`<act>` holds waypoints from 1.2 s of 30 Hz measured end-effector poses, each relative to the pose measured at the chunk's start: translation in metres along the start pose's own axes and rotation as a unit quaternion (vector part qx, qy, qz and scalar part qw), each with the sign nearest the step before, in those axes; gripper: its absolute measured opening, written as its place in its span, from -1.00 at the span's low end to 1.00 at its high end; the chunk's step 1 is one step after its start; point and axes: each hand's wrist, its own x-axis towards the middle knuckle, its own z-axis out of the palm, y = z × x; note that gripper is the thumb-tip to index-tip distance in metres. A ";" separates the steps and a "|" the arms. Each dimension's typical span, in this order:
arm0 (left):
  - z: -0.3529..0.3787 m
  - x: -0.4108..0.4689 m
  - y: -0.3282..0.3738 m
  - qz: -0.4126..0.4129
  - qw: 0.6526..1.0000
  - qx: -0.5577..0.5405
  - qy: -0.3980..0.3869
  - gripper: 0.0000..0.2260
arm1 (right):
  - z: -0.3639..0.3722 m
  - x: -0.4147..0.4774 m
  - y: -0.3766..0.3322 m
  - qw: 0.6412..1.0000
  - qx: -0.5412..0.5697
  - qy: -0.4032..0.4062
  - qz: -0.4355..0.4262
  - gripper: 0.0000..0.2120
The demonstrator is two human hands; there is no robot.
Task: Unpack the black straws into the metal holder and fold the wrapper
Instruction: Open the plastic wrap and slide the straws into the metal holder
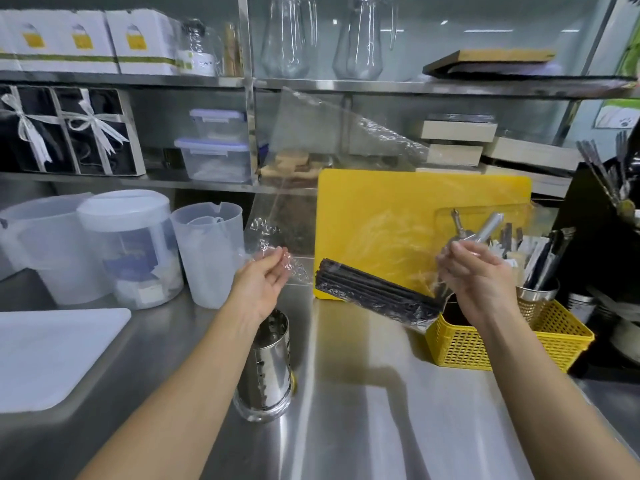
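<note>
Two edges of the clear wrapper [346, 143] are pinched, one by the left hand [265, 277], one by the right hand [476, 275], seemingly so the sheet is spread for folding. The black straws [377, 294] are left propped against the yellow basket [460, 344], near the metal holder [268, 362], not inside it.

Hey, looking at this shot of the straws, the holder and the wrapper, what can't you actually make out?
Head view only:
- metal holder: the left forearm crosses its mouth, so its contents are hidden.
- black straws: their right end sits behind the right hand and the yellow basket; the count is unreadable.
- wrapper: it is clear film, and its far edges fade into the shelves.
</note>
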 end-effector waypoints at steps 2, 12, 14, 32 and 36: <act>-0.008 0.003 0.001 0.004 1.000 -0.003 0.002 -0.82 | 0.005 0.000 -0.005 1.000 0.010 -0.009 -0.013 -0.86; -0.025 0.010 0.042 0.129 0.924 0.342 -0.116 -0.18 | 0.013 -0.006 -0.005 1.000 -0.009 -0.020 -0.009 -0.84; -0.018 0.007 0.055 0.178 0.921 0.330 -0.102 -0.16 | 0.016 -0.006 -0.004 0.999 -0.038 -0.036 0.007 -0.87; 0.071 -0.029 0.092 0.516 0.422 0.732 -0.137 -0.52 | 0.033 -0.010 -0.004 0.991 -0.113 -0.059 0.036 -0.95; 0.088 -0.025 0.079 0.500 0.470 0.709 -0.162 -0.68 | 0.036 -0.011 -0.003 0.989 -0.132 -0.061 0.023 -0.95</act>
